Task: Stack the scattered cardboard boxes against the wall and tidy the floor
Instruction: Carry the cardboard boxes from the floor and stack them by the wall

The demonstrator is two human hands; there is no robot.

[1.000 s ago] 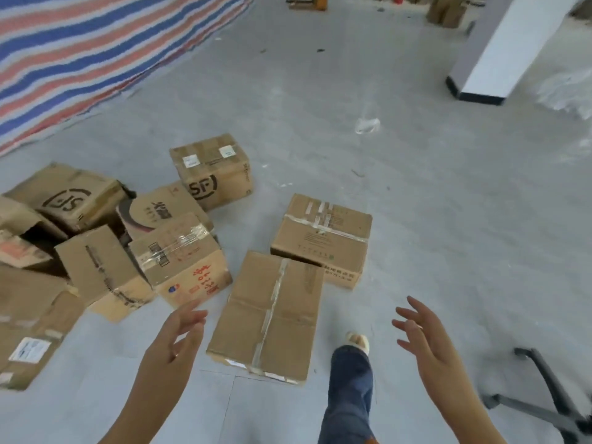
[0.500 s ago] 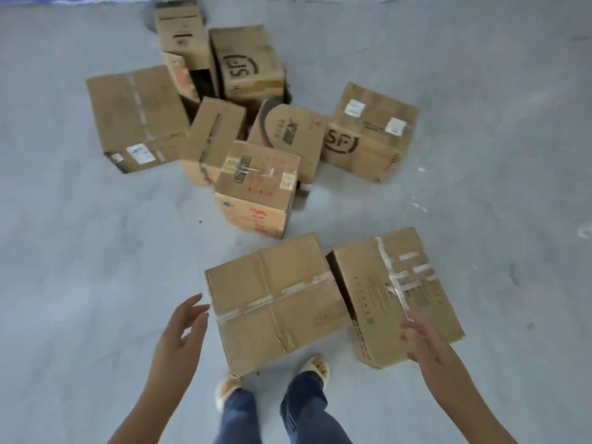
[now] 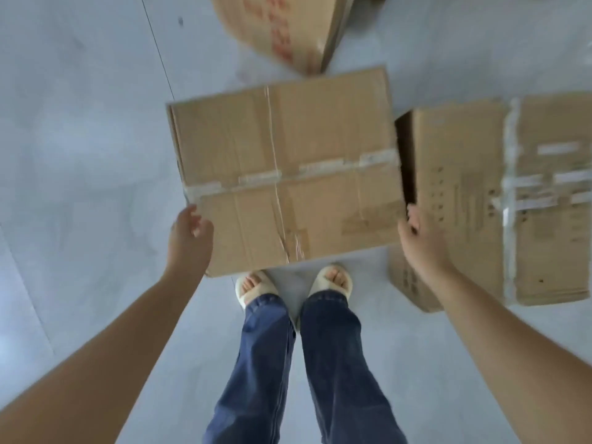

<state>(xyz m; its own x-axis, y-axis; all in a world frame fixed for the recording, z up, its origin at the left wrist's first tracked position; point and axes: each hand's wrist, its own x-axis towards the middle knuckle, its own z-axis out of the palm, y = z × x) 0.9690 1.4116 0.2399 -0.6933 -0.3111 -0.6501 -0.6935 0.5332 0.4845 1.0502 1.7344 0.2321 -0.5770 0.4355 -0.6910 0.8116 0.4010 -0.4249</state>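
A large taped cardboard box [image 3: 288, 168] lies flat on the grey floor just in front of my feet. My left hand [image 3: 189, 241] presses against its near left side with the fingers curled around the edge. My right hand [image 3: 423, 241] holds the box's right side, its fingers reaching into the narrow gap next to a second taped box [image 3: 474, 203]. That second box lies close on the right with tape strips across its top. A third box with red print [image 3: 282, 30] sits beyond, cut off by the top edge and blurred.
My feet in pale slippers [image 3: 256, 286] and blue jeans [image 3: 266, 363] stand right at the near edge of the large box. Bare grey concrete floor [image 3: 89, 155] with a thin seam line stretches to the left.
The view has tipped straight down and closer. Both hands, which hovered open and apart from the box, have dropped onto its left and right sides.
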